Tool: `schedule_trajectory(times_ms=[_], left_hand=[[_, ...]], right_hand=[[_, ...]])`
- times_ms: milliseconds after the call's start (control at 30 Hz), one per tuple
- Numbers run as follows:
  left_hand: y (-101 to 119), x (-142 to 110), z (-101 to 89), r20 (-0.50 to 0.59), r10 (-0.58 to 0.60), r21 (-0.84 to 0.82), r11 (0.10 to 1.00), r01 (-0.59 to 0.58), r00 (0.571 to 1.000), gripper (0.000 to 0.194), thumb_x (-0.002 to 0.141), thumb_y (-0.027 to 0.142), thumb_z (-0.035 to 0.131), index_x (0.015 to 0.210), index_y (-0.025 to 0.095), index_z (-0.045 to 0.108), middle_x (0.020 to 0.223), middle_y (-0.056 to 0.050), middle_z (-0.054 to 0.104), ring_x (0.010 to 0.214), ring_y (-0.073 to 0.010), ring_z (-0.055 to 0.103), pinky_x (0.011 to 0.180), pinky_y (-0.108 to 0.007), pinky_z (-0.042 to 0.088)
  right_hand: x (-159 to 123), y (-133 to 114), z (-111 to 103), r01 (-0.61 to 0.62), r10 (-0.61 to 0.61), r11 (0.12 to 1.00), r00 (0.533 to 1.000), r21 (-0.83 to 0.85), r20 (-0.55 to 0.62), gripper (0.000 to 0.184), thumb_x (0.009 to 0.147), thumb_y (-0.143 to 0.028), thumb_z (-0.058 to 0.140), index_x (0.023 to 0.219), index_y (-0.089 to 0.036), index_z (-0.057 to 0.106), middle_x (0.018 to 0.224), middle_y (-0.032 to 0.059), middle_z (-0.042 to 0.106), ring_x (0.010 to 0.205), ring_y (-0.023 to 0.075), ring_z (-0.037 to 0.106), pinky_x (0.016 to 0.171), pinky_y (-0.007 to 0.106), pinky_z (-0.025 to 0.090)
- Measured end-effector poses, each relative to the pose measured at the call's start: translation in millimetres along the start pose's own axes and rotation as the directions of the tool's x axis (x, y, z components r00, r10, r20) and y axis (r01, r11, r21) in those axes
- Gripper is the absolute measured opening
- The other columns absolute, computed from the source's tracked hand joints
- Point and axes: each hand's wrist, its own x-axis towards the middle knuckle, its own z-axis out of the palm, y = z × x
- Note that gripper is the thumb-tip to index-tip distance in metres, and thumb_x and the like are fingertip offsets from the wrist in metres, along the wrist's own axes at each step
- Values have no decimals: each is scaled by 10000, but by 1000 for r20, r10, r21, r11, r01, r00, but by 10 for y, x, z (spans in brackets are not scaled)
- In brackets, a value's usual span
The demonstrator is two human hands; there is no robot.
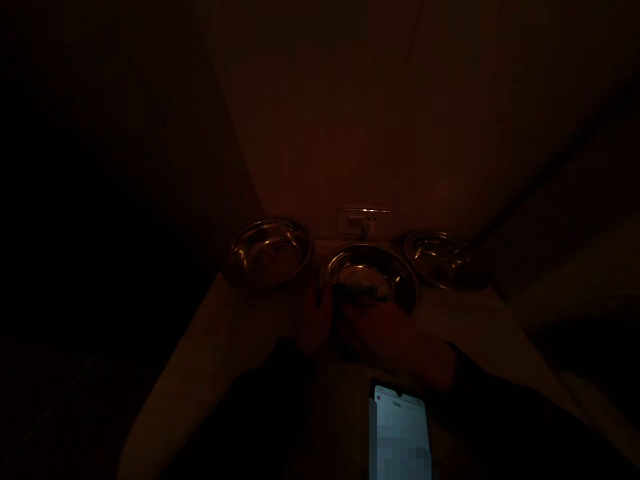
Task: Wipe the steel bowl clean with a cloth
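In the head view, your two bare hands meet at the near side of a round, shiny middle bowl (411, 287) in a deeply dim room. The bowl lies just beyond your fingers on a pale table (500, 333), its far rim pointing toward a socket plate (350, 222) on the wall; being round, it offers no long axis. Your left hand (316, 320) stands at the bowl's near-left edge, fingers reaching forward, while your right hand (383, 330) comes in from the right, back up and fingers angled left across the near rim. Both hands are close to the bowl, the right covering more of it. A dark shape (360, 291) runs roughly crosswise just beyond your right fingers, over the inside of the bowl; whether it is an object or a shadow, you cannot tell here. Nor does the gloom show how far either hand is open, or whether anything is held between them. A second bowl (275, 263) sits to the left and a third bowl (443, 260) to the right, both apart from your fingers. Nearer your body, between your dark sleeves, a lit phone (401, 427) glows, touched by neither hand.
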Motion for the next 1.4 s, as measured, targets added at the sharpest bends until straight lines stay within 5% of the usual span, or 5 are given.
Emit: schedule_trajectory(times_ms=[333, 733, 1033, 1267, 1400], left_hand=[[27, 29, -28, 11, 21, -74, 997, -20, 1000, 369, 893, 253, 425, 1198, 118, 585, 1213, -98, 634, 1127, -206, 578, 988, -327, 423], [13, 41, -13, -38, -14, 61, 998, 16, 999, 316, 881, 246, 455, 1110, 128, 637, 1065, -74, 692, 983, -211, 631, 901, -318, 474], [-2, 64, -3, -5, 5, -62, 998, -5, 1000, 295, 872, 256, 464, 1071, 134, 645, 1089, -69, 687, 993, -196, 629, 883, -293, 480], [19, 66, -7, -22, 6, -2, 1000, -6, 1000, 349, 876, 251, 456, 1146, 101, 619, 1161, -97, 659, 1077, -210, 601, 965, -309, 429], [68, 78, -39, 31, 13, -13, 1000, -13, 999, 340, 876, 228, 455, 1141, 97, 622, 1154, -87, 668, 1056, -200, 614, 935, -295, 453]], right_hand=[[-201, 199, -213, 81, -99, 987, 987, 142, 130, 344, 960, -359, 364, 1063, -168, 630, 969, 105, 680, 844, 192, 652, 735, 285, 455], [5, 99, 21, 65, -69, 994, 997, 91, 44, 373, 958, -384, 334, 1093, -147, 588, 1001, 118, 666, 887, 221, 631, 736, 315, 470], [-174, 233, -115, 77, -97, 988, 982, 131, 161, 362, 958, -410, 347, 1021, -187, 625, 948, 89, 681, 794, 197, 653, 679, 291, 461], [4, 38, -25, 32, -35, 995, 999, 92, 36, 355, 958, -346, 343, 1090, -120, 583, 1005, 142, 665, 915, 237, 628, 720, 313, 469], [-109, 125, -132, 45, -67, 987, 988, 156, 138, 344, 954, -361, 376, 1088, -141, 604, 996, 126, 674, 884, 206, 644, 752, 288, 460]])
